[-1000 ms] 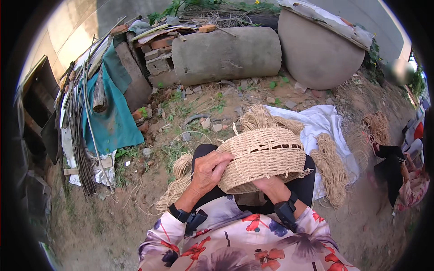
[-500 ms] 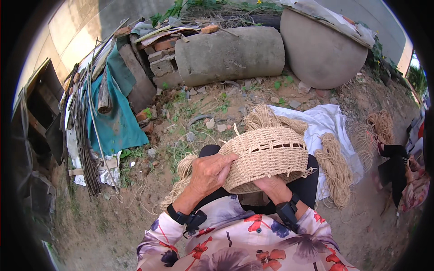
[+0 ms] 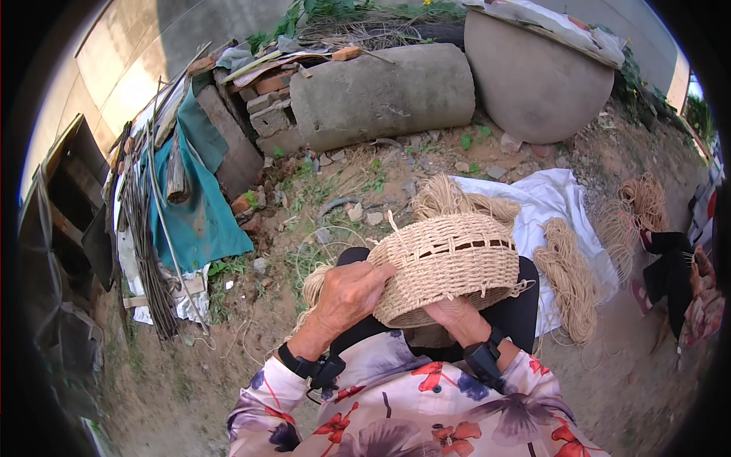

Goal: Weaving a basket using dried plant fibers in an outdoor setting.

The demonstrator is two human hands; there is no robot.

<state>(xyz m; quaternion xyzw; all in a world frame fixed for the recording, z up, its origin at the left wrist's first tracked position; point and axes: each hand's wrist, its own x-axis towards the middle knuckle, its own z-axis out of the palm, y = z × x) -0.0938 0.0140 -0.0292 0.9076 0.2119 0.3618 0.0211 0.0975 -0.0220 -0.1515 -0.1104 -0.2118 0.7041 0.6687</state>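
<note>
A round woven basket [image 3: 449,263] of pale twisted cord rests tilted over my lap, its opening facing me. A gap runs through the weave near its far edge, and short cord ends stick out at both sides. My left hand [image 3: 352,293] presses its closed fingers against the basket's left side; whether a strand is pinched there is too small to see. My right hand [image 3: 457,312] reaches into the opening from below, its fingers hidden inside the basket. Close to my left knee lies a bundle of the same cord [image 3: 314,286].
Beyond the basket, a cord hank [image 3: 442,199] lies on a white sheet [image 3: 544,196], with another hank [image 3: 567,278] to the right. A concrete cylinder [image 3: 384,95] and a big rounded vessel [image 3: 537,80] stand behind. A teal cloth [image 3: 199,209] hangs at left. Another person [image 3: 670,282] sits far right.
My view has shifted slightly. Both hands stay at nearly the same places on the basket, the left fingers moving only a little along its side.
</note>
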